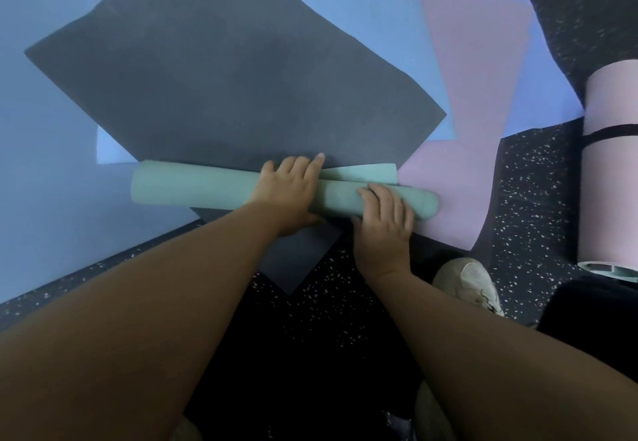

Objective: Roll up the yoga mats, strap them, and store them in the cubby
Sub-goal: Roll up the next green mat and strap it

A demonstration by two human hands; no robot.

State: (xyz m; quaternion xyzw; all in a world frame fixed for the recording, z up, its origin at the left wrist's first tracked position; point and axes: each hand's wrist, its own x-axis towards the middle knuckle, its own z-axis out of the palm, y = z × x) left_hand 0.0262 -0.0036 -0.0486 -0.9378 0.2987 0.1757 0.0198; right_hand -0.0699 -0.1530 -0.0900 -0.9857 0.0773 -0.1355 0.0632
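A green yoga mat (193,186) lies almost fully rolled on the floor, its last flap (366,172) still flat at the far right side. My left hand (288,188) rests on the middle of the roll, fingers laid over its top. My right hand (385,218) presses on the roll's right part, fingers spread over it. Beyond the roll a dark grey mat (224,78) lies flat. A pink mat (476,95) and blue mats (352,2) lie spread beneath and around it.
A pink rolled mat (609,178) with a black strap (611,133) around it lies at the right on the speckled black floor (528,181). My light shoe (466,285) is below my right hand. A large blue mat (45,164) covers the left.
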